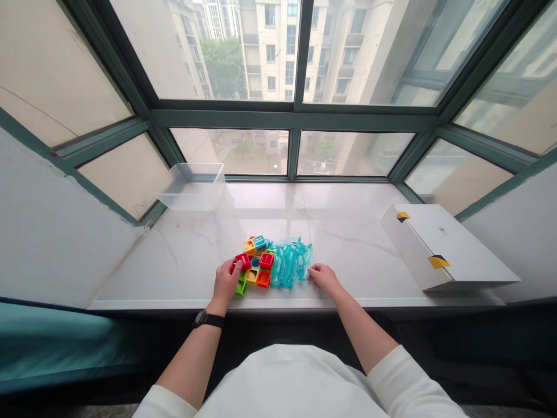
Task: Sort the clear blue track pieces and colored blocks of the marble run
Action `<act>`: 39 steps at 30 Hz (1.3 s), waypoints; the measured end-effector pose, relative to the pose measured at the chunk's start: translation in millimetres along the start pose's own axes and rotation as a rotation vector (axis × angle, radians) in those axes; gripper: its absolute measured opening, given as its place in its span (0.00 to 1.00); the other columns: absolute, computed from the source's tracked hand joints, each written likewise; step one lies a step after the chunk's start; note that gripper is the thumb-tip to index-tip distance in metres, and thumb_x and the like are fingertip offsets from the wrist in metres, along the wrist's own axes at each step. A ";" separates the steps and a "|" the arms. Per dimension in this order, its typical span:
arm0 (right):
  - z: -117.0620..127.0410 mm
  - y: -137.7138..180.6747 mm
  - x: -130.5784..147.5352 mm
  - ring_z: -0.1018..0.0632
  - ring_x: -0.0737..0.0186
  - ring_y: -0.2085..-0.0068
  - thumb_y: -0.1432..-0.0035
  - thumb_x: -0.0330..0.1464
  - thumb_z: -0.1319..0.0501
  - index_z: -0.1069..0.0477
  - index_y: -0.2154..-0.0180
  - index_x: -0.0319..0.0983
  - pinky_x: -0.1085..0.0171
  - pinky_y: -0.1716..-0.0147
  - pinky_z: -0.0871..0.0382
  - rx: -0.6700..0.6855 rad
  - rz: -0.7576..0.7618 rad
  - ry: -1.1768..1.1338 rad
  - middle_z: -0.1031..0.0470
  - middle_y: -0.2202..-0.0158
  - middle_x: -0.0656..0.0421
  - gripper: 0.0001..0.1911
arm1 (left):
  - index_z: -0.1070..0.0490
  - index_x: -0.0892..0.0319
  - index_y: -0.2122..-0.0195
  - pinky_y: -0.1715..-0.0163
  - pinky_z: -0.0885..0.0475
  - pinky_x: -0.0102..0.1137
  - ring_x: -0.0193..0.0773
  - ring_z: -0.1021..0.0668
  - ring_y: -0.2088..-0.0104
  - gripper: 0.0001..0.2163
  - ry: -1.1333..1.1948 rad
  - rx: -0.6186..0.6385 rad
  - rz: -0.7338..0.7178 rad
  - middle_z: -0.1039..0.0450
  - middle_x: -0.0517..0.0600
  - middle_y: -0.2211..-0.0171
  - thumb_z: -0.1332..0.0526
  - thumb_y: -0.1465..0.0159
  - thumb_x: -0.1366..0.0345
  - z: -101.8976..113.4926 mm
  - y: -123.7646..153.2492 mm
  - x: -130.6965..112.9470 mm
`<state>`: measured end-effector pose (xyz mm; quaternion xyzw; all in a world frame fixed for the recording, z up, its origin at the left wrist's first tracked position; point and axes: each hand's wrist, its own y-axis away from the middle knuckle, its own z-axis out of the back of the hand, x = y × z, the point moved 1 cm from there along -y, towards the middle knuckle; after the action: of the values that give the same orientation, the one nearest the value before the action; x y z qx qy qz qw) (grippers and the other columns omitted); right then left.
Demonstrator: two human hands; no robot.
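**Partner:** What does your head camera show of your hands?

**Me:** They're apart, one at each side of the pile. My left hand (225, 281) is curved over the red block (242, 261), with my fingers on it, though I can't tell whether I'm gripping it. My right hand (324, 277) lies open, its fingertips (311, 277) at the end of the turquoise tubes (289, 264).

**Partner:** What's in the pile?

**Me:** Colored blocks (255, 261) packed tightly together, including a green block (241, 285) beside my left hand and an orange block (263, 278) near the tubes, all on the pale marble surface (187, 267).

**Partner:** How do you handle them well?

**Me:** Taking one block by its edges with my fingertips seems best, because a block this tightly packed could nudge its neighbors. The tangled tubes need a gentle touch too.

**Partner:** What's around you?

**Me:** A plastic tub (191, 187) sits by the window (291, 119), and a white box (439, 249) with yellow tape lies to the right. In the way, the blocks crowd my left hand, and the tubes press against the blocks.
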<state>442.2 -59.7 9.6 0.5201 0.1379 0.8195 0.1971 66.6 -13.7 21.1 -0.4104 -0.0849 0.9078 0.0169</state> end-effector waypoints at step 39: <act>-0.4 9.9 -16.1 0.21 0.61 0.72 0.50 0.40 0.37 0.31 0.70 0.42 0.66 0.73 0.28 -0.074 -0.002 -0.312 0.21 0.74 0.60 0.08 | 0.32 0.57 0.36 0.26 0.53 0.55 0.51 0.36 0.29 0.22 -0.514 0.382 -0.778 0.27 0.57 0.38 0.40 0.31 0.64 -86.6 55.0 -153.7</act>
<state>446.1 -76.0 0.8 0.6333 0.0759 0.7332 0.2359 235.3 -71.2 69.7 -0.1010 -0.0654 0.9054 0.4072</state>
